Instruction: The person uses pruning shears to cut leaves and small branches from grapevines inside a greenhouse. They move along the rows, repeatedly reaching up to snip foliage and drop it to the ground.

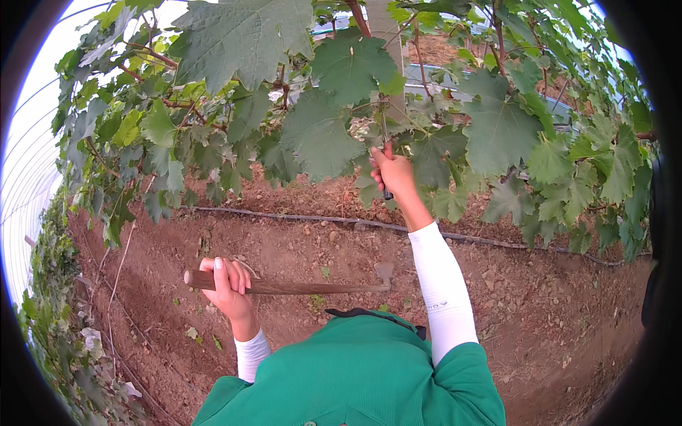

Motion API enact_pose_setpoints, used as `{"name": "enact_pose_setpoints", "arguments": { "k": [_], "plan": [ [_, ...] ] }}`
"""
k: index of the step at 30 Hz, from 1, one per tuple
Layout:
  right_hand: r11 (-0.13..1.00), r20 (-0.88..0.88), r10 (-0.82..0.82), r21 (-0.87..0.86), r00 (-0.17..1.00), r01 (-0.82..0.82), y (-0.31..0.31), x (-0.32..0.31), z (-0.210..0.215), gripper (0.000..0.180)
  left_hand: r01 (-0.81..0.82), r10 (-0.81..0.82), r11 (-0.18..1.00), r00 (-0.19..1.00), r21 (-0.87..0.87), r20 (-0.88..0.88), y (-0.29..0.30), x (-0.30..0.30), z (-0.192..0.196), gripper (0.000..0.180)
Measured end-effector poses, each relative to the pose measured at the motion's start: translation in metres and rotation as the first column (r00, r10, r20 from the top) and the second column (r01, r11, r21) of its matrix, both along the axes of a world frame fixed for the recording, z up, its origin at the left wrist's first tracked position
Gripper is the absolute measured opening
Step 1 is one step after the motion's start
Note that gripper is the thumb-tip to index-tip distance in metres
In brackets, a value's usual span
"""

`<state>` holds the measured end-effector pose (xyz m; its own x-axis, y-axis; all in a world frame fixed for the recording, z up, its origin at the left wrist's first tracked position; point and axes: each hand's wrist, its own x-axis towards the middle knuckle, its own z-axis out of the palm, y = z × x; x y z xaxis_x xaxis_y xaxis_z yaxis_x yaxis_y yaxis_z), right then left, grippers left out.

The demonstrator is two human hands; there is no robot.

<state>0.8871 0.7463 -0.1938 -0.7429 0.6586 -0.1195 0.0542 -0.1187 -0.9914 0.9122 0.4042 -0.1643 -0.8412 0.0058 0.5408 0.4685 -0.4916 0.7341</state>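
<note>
At six o'clock, nearest the camera, a green shirt (362, 376) is being worn over white sleeves (442, 284). Just above it, at about eight o'clock, the left hand (229, 284) is being kept low, its grip wrapped tight around the wooden handle of a hoe (284, 287). The handle is being held level across the body, with the small metal blade pointing toward four o'clock, seemingly so that the tool is being kept off the soil (298, 241) and out of the way while the other hand is busy.

Farther out, near the centre, the right hand (393, 174) is being raised to the vine. Its grip is being closed on a pair of shears (386, 153), whose blades are being pushed up among the stems; whether the blades are together cannot be told, as leaves are covering them.

Beyond, a black hose (355, 222) is being run along the ground from nine toward three o'clock. At twelve o'clock, broad grape leaves (320, 135) are being carried overhead past a pale post (387, 28).
</note>
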Motion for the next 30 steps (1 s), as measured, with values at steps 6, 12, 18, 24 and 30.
{"name": "enact_pose_setpoints", "arguments": {
  "k": [6,12,18,24,30],
  "plan": [
    [1.000,0.037,0.006,0.022,0.999,-0.007,-0.005,0.011,-0.001,0.041,-0.005,0.005,1.000,0.999,-0.010,0.037,-0.007,0.001,0.000,0.022],
    [0.956,0.118,-0.105,0.287,0.987,0.068,0.001,0.015,-0.011,0.045,-0.014,0.014,1.000,0.999,-0.005,0.044,-0.012,0.001,-0.002,0.022],
    [0.765,0.198,-0.277,0.638,0.940,0.091,0.022,0.012,-0.008,0.047,-0.013,0.013,1.000,0.999,0.008,0.053,-0.017,0.000,-0.005,0.022],
    [0.719,0.248,-0.301,0.693,0.921,0.049,0.025,0.014,0.012,0.038,-0.025,0.023,0.999,0.998,0.025,0.062,-0.024,-0.001,-0.006,0.022],
    [0.705,0.293,-0.320,0.709,0.901,0.020,0.025,0.014,0.019,0.041,-0.039,0.037,0.998,0.997,0.040,0.062,-0.031,-0.006,-0.010,0.020]
  ]
}}
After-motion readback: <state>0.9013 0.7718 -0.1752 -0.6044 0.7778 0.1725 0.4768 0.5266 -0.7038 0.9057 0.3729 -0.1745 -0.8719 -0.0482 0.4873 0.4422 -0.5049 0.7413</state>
